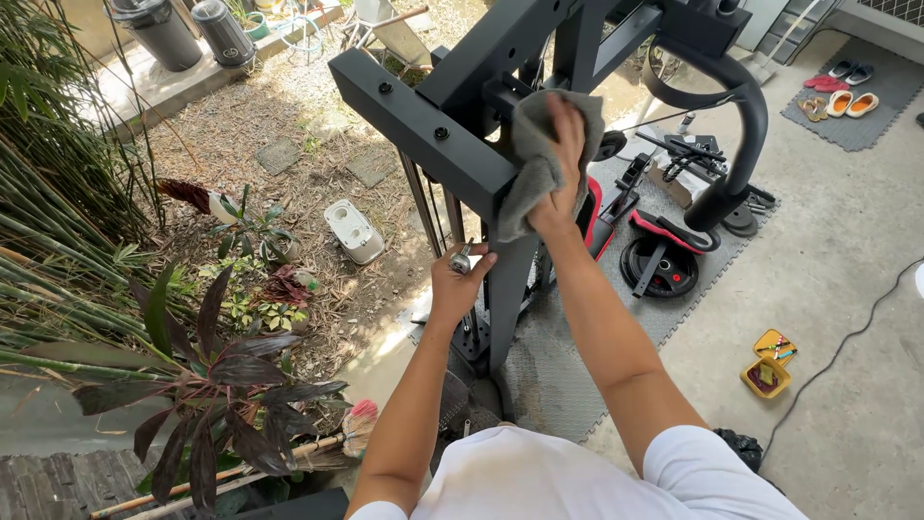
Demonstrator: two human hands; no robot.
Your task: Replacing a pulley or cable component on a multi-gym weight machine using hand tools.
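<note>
Head view: my right hand [563,173] presses a grey cloth [534,159] on the frame [433,135]; below it, my left hand [457,284] grips a metal knob [462,260].

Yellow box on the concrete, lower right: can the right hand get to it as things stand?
Probably not directly: the right hand presses a grey cloth high on the black frame, while the yellow box sits far below on the floor.

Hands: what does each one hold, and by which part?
Right hand presses a bunched grey cloth on the black frame. Left hand grips a small metal part.
</note>
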